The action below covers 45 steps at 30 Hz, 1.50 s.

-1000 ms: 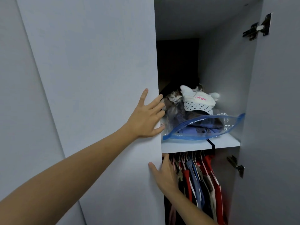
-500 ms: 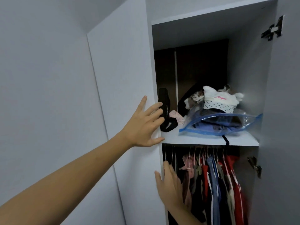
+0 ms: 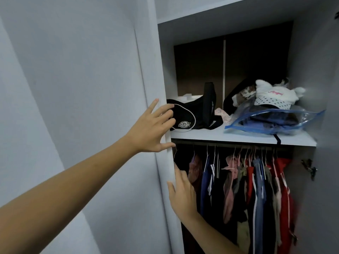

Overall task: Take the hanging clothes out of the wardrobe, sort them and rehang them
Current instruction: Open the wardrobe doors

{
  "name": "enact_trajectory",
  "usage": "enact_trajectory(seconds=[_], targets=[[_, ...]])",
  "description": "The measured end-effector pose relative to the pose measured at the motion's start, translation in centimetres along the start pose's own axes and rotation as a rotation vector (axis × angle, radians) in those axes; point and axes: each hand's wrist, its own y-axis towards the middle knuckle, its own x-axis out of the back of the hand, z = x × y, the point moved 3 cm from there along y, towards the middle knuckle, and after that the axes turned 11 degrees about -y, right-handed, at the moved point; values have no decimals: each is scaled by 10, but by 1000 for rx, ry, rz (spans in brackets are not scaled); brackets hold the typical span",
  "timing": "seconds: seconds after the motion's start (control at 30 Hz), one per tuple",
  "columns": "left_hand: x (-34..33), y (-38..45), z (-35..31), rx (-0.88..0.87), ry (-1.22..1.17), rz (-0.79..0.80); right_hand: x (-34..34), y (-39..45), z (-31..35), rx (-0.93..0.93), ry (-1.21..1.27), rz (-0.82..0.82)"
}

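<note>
The wardrobe stands open before me. Its left door is swung far to the left. My left hand presses flat with spread fingers on that door's edge, at shelf height. My right hand lies lower on the same edge, fingers straight. Under the shelf, several hanging clothes in red, blue, pink and dark colours hang on thin hangers from a rail. Neither hand holds any garment.
On the shelf lie a black bag, a clear blue-edged storage bag of folded clothes and a white dotted cap on top. The right door stands open, with a hinge on its inner side.
The left door has swung wide open under both hands. The wardrobe's left half, the black bag and more hanging clothes have come into sight.
</note>
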Motion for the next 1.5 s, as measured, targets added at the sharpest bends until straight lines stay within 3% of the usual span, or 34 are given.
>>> enact_trajectory(seconds=[0.13,0.4,0.7,1.2,1.5], targets=[[10,-43,18,5,-18,-39,-19,-8,35,51,-45,73],[18,-107,54,114,20,48,-67,-14,99,104,-124,142],[19,-139,79,183,85,107,-104,-16,136,97,-156,82],[22,-155,76,289,91,198,-115,-13,144,117,-83,121],[18,-144,42,350,64,206,-63,-18,87,153,-163,115]])
